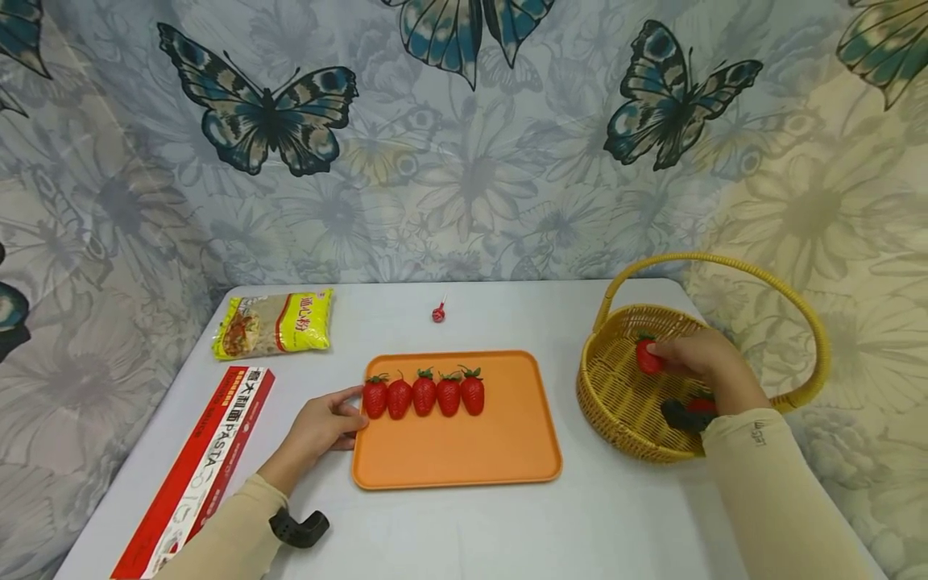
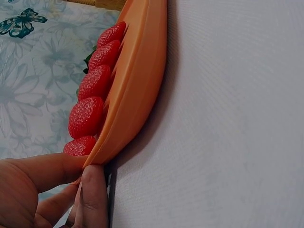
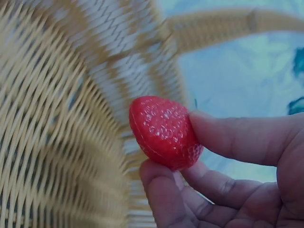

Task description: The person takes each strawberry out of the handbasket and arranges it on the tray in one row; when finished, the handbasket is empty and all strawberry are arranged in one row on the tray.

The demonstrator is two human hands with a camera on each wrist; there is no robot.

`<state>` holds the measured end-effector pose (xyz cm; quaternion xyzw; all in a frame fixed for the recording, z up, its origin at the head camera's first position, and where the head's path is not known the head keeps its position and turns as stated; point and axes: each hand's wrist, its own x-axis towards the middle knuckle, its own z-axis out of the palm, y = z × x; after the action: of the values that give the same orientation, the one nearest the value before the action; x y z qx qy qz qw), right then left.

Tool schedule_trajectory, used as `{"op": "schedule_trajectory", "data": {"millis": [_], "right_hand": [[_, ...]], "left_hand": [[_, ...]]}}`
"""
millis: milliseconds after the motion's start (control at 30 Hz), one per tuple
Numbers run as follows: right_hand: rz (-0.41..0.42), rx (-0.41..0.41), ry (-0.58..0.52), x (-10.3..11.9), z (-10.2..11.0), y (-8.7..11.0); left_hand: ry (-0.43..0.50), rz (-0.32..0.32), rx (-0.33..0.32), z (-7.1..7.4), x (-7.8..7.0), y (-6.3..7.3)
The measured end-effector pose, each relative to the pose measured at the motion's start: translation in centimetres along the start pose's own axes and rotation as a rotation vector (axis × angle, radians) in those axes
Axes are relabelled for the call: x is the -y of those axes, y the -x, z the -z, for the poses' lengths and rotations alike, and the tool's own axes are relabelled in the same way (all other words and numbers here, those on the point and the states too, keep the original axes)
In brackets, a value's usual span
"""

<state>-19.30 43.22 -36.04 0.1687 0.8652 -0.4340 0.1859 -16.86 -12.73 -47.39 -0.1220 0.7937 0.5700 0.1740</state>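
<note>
My right hand [image 1: 699, 362] is over the wicker basket [image 1: 623, 403], pinching a red strawberry [image 3: 164, 130] between thumb and fingers. Another strawberry [image 1: 701, 404] lies in the basket, partly hidden by the black wrist camera and the hand. At the left edge of the orange tray [image 1: 464, 451], my left hand [image 1: 326, 423] grips the rim, thumb above and fingers against the side, as the left wrist view shows. Several strawberries [image 1: 424, 393] stand in a row along the tray's upper left part, their green leaves toward the far side.
A yellow food packet [image 1: 275, 324] lies at the back left. Nearer on the left is a long red pasta box [image 1: 196, 467], beside the left forearm. A small red lollipop [image 1: 438, 312] lies behind the tray. The basket's tall handle [image 1: 714, 259] arches over the right hand.
</note>
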Motion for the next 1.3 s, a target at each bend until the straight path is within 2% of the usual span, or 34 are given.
{"op": "schedule_trajectory", "data": {"millis": [200,333,467,600,900,1000,1100,1300], "right_hand": [[0.126,0.053,-0.104,1.9,-0.9,2.1],[0.212,0.161,-0.118,2.9,-1.6,3.1],[0.280,0.262,-0.123,4.2,-3.4,3.4],[0.297,0.295,-0.133,5.4,-6.4,2.9],[0.206,0.171,0.014,7.7,-14.0,0.6],[0.193,0.136,0.095,8.1,-16.1,-0.1],[0.175,0.101,0.142,8.1,-17.6,-0.9],[0.098,0.078,0.128,7.9,-19.4,-1.8]], "left_hand": [[0.002,-0.010,0.001,0.1,0.1,0.1],[0.002,-0.013,0.004,0.0,0.1,0.1],[0.004,-0.011,0.004,0.0,0.1,0.2],[0.004,-0.009,0.004,0.0,0.2,0.1],[-0.006,-0.001,0.003,0.1,-0.2,0.1],[-0.008,0.003,-0.002,0.1,-0.1,0.0],[-0.006,0.010,-0.009,0.0,0.0,0.0],[-0.011,0.002,-0.007,0.0,0.2,0.0]]}}
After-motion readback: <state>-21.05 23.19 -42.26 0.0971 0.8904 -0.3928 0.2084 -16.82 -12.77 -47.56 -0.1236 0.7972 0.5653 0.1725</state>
